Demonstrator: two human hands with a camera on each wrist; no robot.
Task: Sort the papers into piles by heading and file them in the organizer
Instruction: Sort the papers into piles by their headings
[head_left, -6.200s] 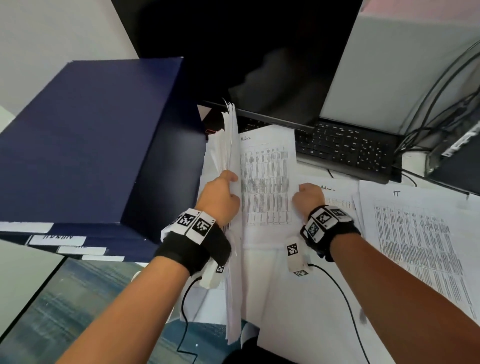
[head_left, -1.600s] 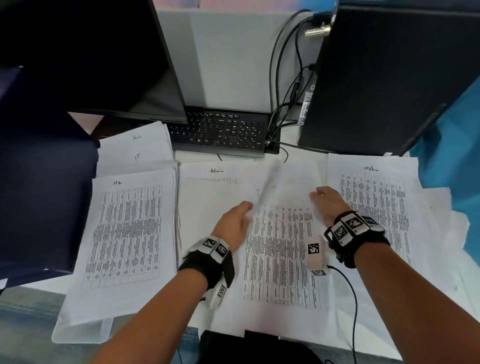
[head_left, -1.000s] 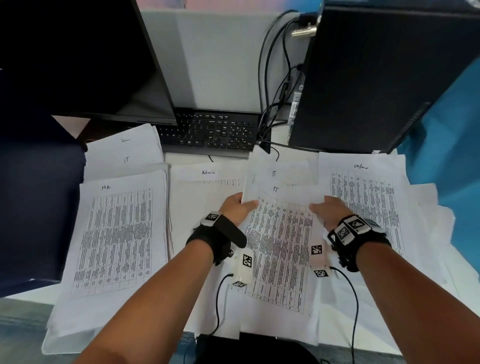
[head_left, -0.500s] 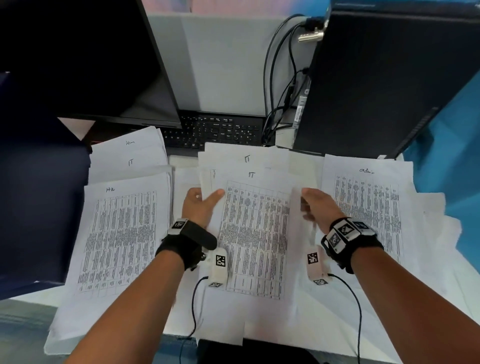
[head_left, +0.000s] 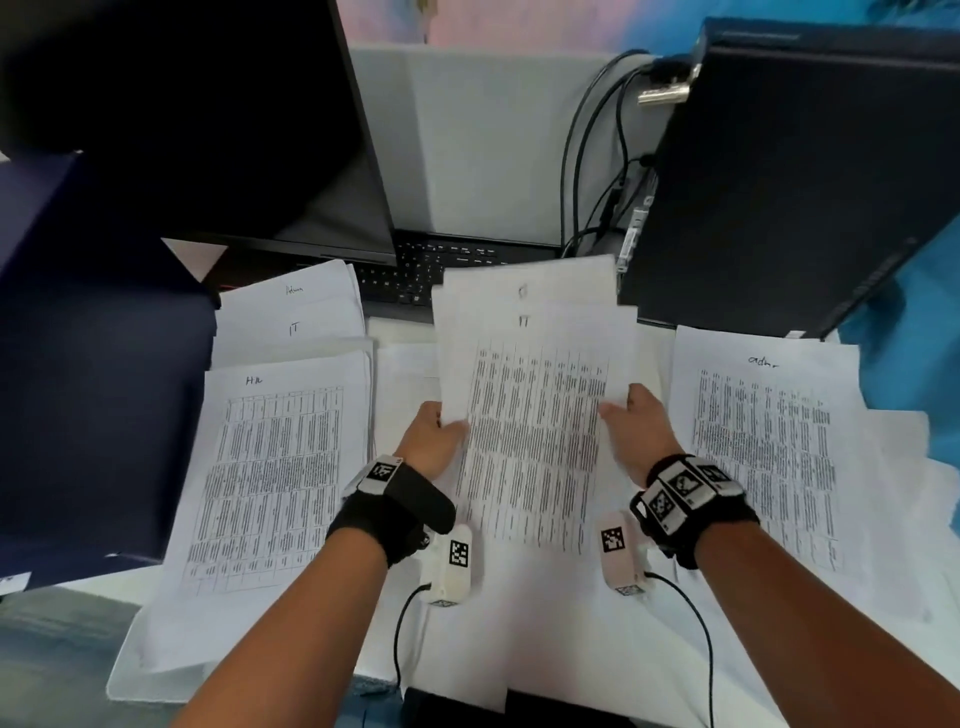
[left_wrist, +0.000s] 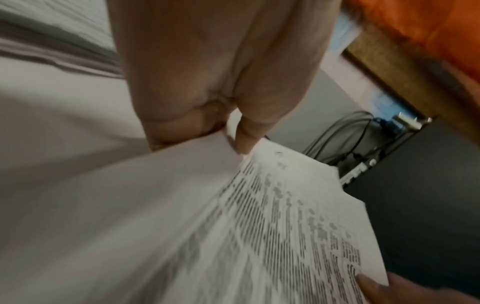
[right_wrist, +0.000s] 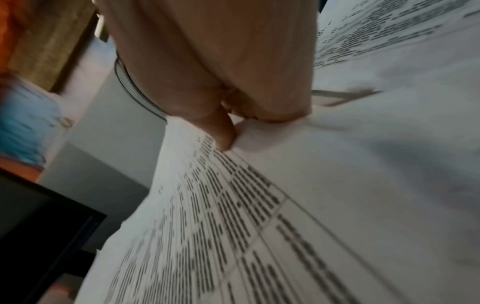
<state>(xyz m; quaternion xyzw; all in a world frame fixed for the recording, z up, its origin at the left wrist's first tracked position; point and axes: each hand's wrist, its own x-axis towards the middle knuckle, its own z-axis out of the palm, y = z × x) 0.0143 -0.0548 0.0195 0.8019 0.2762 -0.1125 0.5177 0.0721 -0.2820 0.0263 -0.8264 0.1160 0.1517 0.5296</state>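
Observation:
Both hands hold up a small sheaf of printed sheets headed IT (head_left: 530, 415) over the middle of the desk. My left hand (head_left: 434, 441) pinches its left edge, thumb on top (left_wrist: 241, 142). My right hand (head_left: 636, 428) pinches the right edge (right_wrist: 226, 139). On the left lies a pile headed HR (head_left: 270, 483), with sheets headed IT (head_left: 293, 328) and Admin (head_left: 293, 289) fanned out behind it. On the right lies a pile headed Admin (head_left: 763, 457). The dark blue organizer (head_left: 88, 374) stands at the far left.
A black monitor (head_left: 208, 124) and a keyboard (head_left: 415, 270) sit behind the papers. A black computer tower (head_left: 789, 176) with cables (head_left: 597, 171) stands at the back right. More loose sheets (head_left: 405, 379) lie under the held sheaf.
Both hands took the IT sheets by their side edges and lifted them off the desk, squaring them up in the middle. Earlier the view turned from the organizer to the spread piles.

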